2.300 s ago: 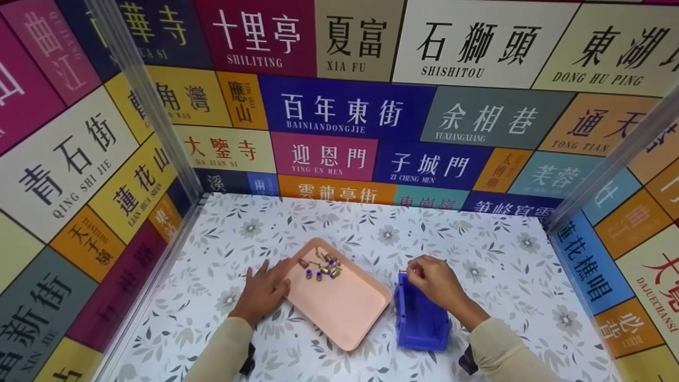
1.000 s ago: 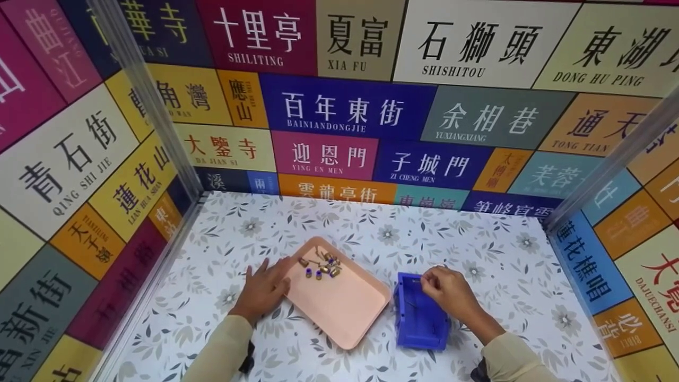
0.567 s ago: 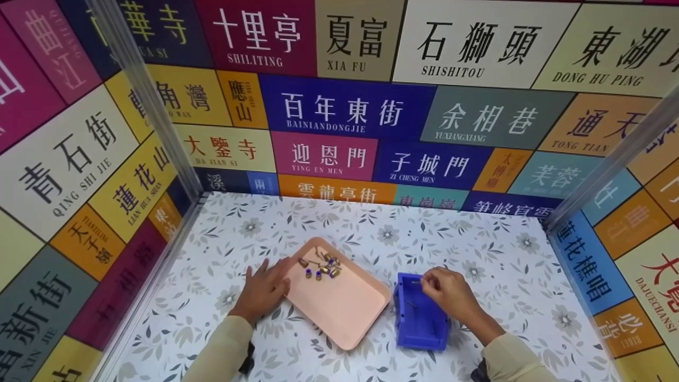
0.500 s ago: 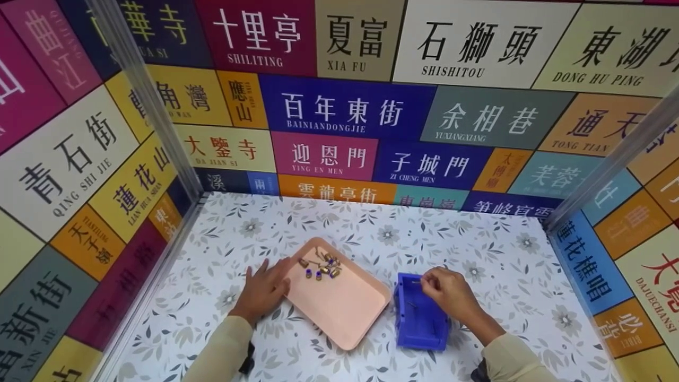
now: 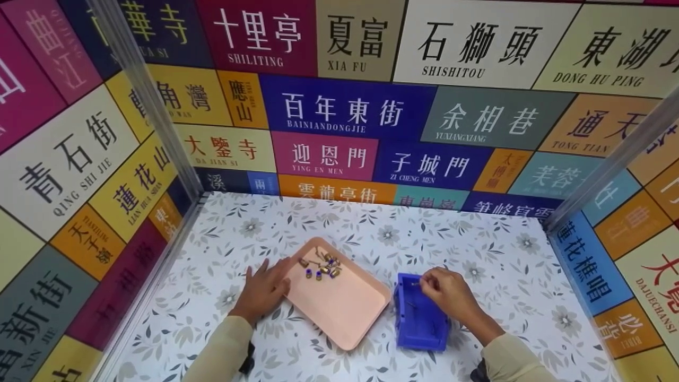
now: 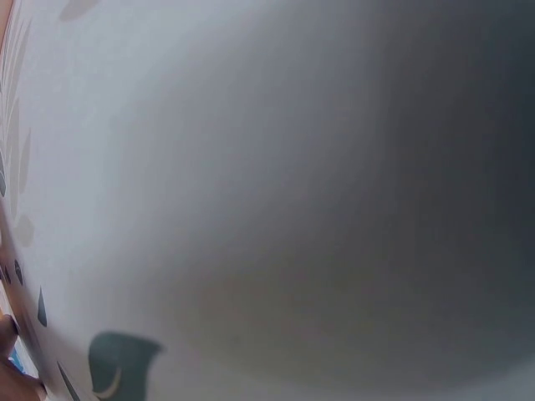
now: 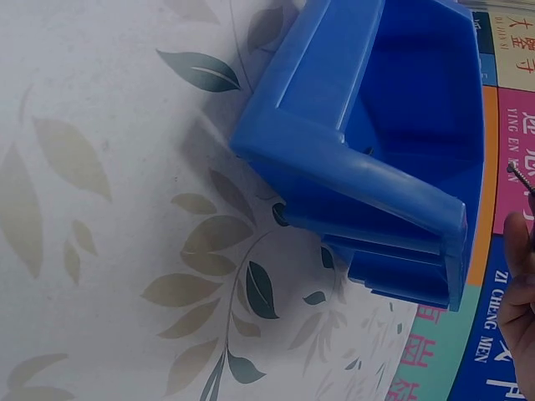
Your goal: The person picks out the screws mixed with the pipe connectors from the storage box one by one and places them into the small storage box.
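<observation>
My right hand (image 5: 448, 292) pinches a small screw (image 7: 522, 178) over the far right part of a blue plastic bin (image 5: 406, 339). In the right wrist view the screw's head and thread stick out past the fingertips, which are partly cut off by the frame edge. A couple of thin dark screws (image 5: 411, 305) lie inside the bin. My left hand (image 5: 265, 289) rests with spread fingers at the left edge of a peach tray (image 5: 339, 313). Several brass-coloured fittings (image 5: 335, 272), some with blue ends, are gathered at the tray's far end, with thin screws among them.
A white floral-patterned tabletop (image 5: 228, 345) lies under everything. Sign-printed walls (image 5: 345, 106) stand at the back and both sides, with clear strips at the corners. The left wrist view shows mostly blurred tabletop.
From the bin's far edge, my right hand has moved slightly right and nearer, still pinching a screw. In the last half second it hardly moves. The left hand and tray stay put.
</observation>
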Motion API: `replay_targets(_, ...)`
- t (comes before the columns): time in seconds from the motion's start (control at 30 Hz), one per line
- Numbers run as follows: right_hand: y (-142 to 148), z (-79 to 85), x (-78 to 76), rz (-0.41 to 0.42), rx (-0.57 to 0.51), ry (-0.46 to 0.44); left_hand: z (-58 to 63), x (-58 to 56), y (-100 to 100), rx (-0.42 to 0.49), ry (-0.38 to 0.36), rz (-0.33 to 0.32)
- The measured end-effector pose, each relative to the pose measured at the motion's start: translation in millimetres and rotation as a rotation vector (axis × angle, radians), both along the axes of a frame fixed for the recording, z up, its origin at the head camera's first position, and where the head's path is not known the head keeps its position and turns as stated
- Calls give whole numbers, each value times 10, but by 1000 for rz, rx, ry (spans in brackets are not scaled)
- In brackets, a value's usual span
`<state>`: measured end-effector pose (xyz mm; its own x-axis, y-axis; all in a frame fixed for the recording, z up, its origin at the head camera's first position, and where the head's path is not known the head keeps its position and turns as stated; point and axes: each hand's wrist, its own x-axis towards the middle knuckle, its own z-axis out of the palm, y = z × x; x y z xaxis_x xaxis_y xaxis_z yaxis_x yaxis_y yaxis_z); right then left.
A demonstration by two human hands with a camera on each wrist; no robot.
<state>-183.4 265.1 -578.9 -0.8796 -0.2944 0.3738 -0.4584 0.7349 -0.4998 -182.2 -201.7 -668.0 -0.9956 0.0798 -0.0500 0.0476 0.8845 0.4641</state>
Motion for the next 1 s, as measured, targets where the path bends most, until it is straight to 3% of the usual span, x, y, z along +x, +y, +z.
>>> replay_targets(0.23,-4,-6,-6,-1,7,10,-47,-1,-37,8,54,-33)
replay_targets(0.6,-58,-27,-3,-3,19,6,-35,-5,-39,1,32,-35)
replay_targets(1.0,-378,-60,-66,76,-55,88,-42,-1,-30,7,32,-26)
